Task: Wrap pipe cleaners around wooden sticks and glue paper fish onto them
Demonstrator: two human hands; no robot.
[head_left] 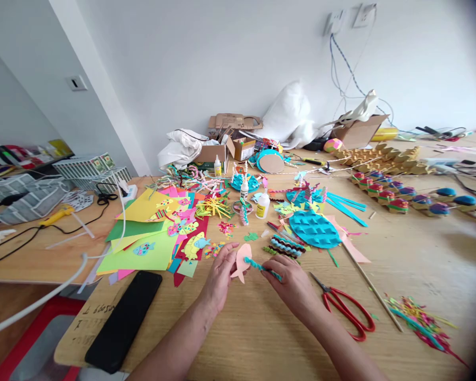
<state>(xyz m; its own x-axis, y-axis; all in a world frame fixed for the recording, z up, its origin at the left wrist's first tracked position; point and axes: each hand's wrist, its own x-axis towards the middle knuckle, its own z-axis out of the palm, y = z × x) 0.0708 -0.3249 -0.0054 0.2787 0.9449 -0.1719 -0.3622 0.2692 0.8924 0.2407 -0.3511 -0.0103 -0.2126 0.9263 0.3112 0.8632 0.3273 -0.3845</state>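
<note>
My left hand holds a pink paper fish by its edge, tail pointing down, above the wooden table. A twisted turquoise pipe cleaner is pinched in my right hand. Its far end touches the face of the fish; whether it is stuck there I cannot tell. Just beyond my right hand lie twisted blue and brown pipe cleaners and a round blue woven paper piece. Red-handled scissors rest to the right of my right forearm.
Coloured paper sheets with small paper fish cover the left side. A black phone lies front left. Glue bottles stand mid-table. A thin stick and paper shreds lie right. A white cable hangs across the left.
</note>
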